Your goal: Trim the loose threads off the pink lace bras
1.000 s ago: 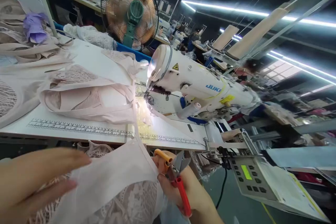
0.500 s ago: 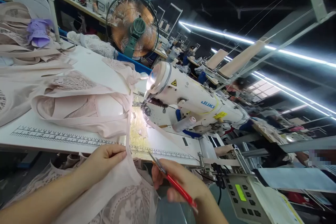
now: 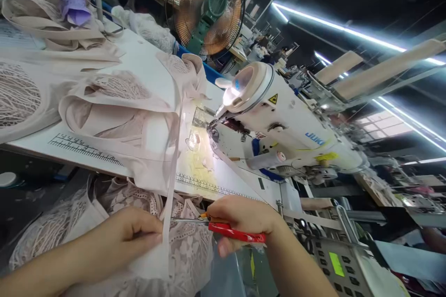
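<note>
My left hand [image 3: 139,232] pinches a pale pink fabric strip [image 3: 171,185] below the front edge of the sewing table. The strip runs down from the pink garment [image 3: 121,134] lying on the table. In my right hand [image 3: 240,218] is a pair of red-handled scissors [image 3: 237,233], pointing left, the tip of the blades at the strip beside my left fingers. Whether the blades are open or closed on it, I cannot tell. Lace fabric [image 3: 191,246] hangs beneath both hands.
A white sewing machine [image 3: 289,120] with a lit needle area stands right of centre. Behind the table is a large fan [image 3: 209,9]. More pink garments [image 3: 21,93] and a purple cloth [image 3: 75,2] lie at the left. A control panel [image 3: 337,264] sits lower right.
The scissors have swung from a slant to nearly level and moved left to the strip. My left hand is lower, drawing the strip down. The whole view has shifted, with the machine now further right.
</note>
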`<act>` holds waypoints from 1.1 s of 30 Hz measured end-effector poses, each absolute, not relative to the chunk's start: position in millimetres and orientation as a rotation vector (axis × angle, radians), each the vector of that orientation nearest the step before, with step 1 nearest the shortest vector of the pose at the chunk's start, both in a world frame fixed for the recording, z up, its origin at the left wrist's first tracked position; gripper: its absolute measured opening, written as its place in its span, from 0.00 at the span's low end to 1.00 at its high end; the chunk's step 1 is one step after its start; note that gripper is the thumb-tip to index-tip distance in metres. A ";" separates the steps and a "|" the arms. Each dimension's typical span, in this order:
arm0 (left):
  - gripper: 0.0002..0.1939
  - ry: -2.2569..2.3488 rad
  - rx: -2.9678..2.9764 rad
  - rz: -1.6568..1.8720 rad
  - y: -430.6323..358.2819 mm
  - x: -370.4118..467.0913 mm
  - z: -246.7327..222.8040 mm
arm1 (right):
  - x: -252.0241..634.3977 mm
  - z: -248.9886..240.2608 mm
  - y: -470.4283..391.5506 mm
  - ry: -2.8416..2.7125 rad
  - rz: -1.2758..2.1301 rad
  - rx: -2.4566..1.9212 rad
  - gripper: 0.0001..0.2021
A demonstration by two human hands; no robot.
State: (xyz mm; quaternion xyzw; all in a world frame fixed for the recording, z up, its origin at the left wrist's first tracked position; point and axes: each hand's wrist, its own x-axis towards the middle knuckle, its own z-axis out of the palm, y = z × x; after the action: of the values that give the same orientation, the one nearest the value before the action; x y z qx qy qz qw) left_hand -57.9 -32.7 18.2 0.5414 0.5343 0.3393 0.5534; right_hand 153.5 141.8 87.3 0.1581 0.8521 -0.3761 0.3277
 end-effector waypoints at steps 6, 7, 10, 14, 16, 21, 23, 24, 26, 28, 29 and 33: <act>0.15 1.217 1.234 0.765 -26.3 -62.7 13.8 | 138.0 91.9 140.3 2.261 -0.952 0.451 0.27; 0.16 1.208 1.236 0.761 -26.0 -63.1 13.3 | 135.2 93.0 140.0 2.265 -0.947 0.451 0.27; 0.16 1.177 1.228 0.756 -25.4 -63.3 13.4 | 127.1 95.5 139.9 2.250 -0.939 0.450 0.25; 0.15 1.165 1.170 0.803 -25.2 -64.1 15.2 | 121.2 95.2 140.2 2.241 -0.958 0.500 0.25; 0.15 1.193 1.164 0.828 -24.7 -65.1 15.7 | 122.0 93.0 140.3 2.251 -0.976 0.563 0.24; 0.16 1.278 1.275 0.829 -19.2 -68.1 18.9 | 133.1 84.9 140.8 2.240 -1.093 0.757 0.26; 0.15 1.277 1.336 0.842 -16.6 -69.2 23.0 | 136.8 83.1 139.2 2.296 -1.225 0.780 0.29; 0.14 1.281 1.356 0.852 -15.7 -69.8 25.7 | 137.5 82.4 137.4 2.337 -1.304 0.783 0.30; 0.12 1.307 1.374 0.880 -14.7 -71.1 31.8 | 136.2 80.0 131.1 2.406 -1.504 0.772 0.30; 0.12 1.347 1.406 0.904 -14.4 -73.0 38.4 | 131.4 74.8 121.9 2.446 -1.743 0.747 0.30; 0.13 1.366 1.434 0.913 -13.8 -74.2 41.6 | 128.2 71.1 116.8 2.446 -1.872 0.742 0.30; 0.11 1.476 1.509 1.023 -4.4 -79.6 53.9 | 115.1 58.0 100.4 2.275 -2.389 0.723 0.25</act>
State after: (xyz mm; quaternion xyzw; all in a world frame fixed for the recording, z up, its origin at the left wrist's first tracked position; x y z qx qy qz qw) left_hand -79.6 -4.4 53.9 0.5931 0.5801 0.4021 0.3873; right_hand 115.1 100.4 58.0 0.2125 0.6690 -0.7025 -0.1174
